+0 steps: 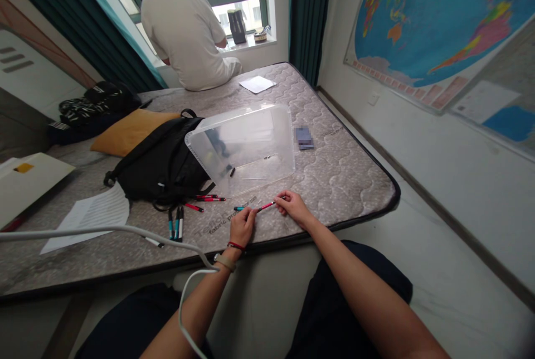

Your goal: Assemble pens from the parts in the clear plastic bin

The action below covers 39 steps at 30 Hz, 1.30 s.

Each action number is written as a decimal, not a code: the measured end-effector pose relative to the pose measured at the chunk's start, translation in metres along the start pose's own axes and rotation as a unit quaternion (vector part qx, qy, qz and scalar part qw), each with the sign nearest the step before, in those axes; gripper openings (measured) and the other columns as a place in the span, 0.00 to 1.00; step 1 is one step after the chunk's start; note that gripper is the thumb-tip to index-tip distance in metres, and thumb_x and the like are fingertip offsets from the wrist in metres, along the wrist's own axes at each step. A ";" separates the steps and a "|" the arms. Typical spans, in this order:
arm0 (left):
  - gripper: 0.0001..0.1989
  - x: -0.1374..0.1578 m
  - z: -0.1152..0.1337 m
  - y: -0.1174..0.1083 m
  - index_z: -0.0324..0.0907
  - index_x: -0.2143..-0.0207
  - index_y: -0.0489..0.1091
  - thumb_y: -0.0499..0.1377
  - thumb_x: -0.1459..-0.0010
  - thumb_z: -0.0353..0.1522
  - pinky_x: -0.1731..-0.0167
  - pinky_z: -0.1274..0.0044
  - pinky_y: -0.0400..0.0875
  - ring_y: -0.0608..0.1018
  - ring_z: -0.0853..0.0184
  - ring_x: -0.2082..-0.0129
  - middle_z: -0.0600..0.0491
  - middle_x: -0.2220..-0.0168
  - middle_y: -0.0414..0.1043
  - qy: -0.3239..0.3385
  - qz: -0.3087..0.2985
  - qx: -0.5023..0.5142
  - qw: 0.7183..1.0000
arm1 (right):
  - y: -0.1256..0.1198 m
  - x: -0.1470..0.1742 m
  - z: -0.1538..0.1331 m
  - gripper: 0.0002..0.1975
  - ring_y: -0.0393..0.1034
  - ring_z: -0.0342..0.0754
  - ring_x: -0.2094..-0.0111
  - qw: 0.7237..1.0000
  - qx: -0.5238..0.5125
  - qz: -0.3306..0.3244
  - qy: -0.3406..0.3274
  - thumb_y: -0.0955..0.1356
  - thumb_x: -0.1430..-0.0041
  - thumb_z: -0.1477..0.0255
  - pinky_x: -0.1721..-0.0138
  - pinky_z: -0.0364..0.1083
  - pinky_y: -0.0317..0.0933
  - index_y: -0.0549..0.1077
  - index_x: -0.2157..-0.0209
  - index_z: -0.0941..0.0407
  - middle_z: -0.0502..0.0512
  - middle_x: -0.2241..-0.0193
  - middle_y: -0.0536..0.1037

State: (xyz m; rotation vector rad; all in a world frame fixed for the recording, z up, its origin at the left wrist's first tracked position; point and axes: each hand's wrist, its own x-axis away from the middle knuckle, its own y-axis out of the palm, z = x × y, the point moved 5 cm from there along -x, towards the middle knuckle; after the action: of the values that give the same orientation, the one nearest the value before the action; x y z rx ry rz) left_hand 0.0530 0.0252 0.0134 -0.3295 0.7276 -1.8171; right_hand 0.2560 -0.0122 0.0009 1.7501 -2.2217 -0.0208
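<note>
A red pen [266,206] spans the gap between my two hands, just above the mattress near its front edge. My left hand [242,227] is closed around its left end, and my right hand [291,207] pinches the other end, fingertips hiding it. Beside my left fingers lies a blue pen [238,208]. Further left, red pens [210,198] are scattered by the backpack, with blue and white pens [180,223] lying side by side below them. Behind my hands a clear plastic bin [251,141] lies on its side, with a small black piece [232,171] in it.
A black backpack [154,164] leans against the bin on the mattress [343,175]. Printed sheets [100,208] lie to the left, and a white cable [137,230] crosses in front of me. A person [184,35] sits by the window. A blurred blue item [304,138] lies right of the bin.
</note>
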 end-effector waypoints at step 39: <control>0.27 0.001 -0.010 -0.006 0.45 0.81 0.64 0.46 0.33 0.48 0.75 0.76 0.57 0.67 0.68 0.82 0.57 0.85 0.62 -0.076 0.088 0.052 0.992 | -0.045 0.012 -0.059 0.13 0.72 0.52 0.59 0.871 0.401 0.129 -0.251 0.59 0.33 0.71 0.54 0.49 0.63 0.72 0.55 0.54 0.57 0.61 0.78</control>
State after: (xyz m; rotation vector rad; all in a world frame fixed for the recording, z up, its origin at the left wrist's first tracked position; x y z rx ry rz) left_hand 0.0429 0.0292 0.0093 -0.3195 0.5365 -1.6372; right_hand 0.3112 -0.0245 0.0506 1.9445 -3.1422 0.6786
